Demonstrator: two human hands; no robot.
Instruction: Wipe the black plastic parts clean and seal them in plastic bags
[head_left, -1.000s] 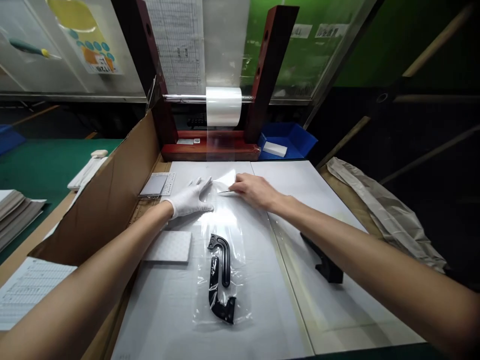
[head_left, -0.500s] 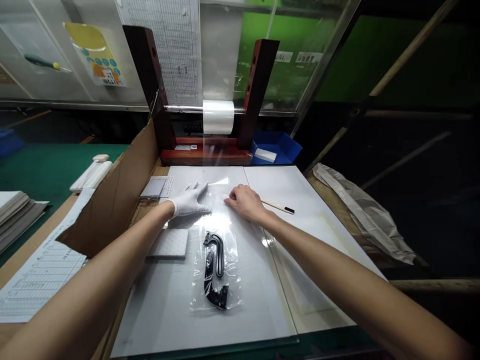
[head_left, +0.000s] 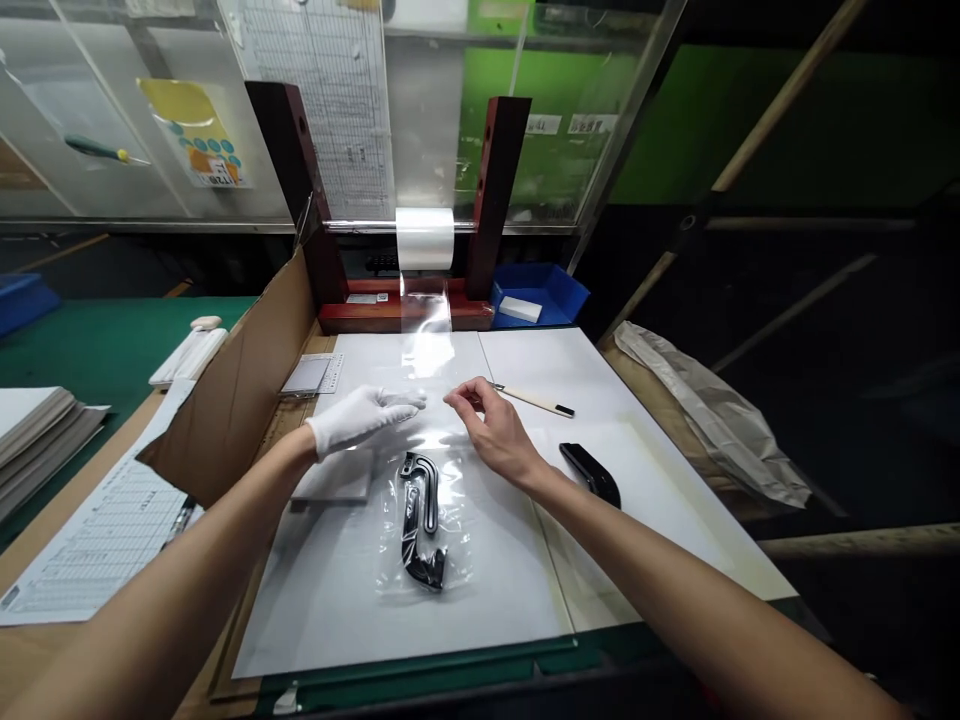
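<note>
A strip of clear plastic film (head_left: 427,345) runs down from its roll (head_left: 425,238) to the white work surface. My left hand (head_left: 364,415), in a white glove, has its fingers closed at the left of the film's near end. My bare right hand (head_left: 495,425) pinches at the right side, thumb against index finger. Just below the hands lies a clear plastic bag (head_left: 461,560) holding two curved black handle-like parts (head_left: 424,520). Another glossy black part (head_left: 591,475) rests to the right, partly behind my right forearm.
A cutter-like tool with a pale handle (head_left: 536,402) lies right of my hands. Behind are a dark red roll stand (head_left: 405,318) and a blue bin (head_left: 551,290) with a white block. A cardboard wall (head_left: 240,370) borders the left, beside a white foam pad (head_left: 337,480).
Both hands have come nearer me, and my left fingers have closed from a spread pose. The film now lifts off the surface. The black part at right has come into sight.
</note>
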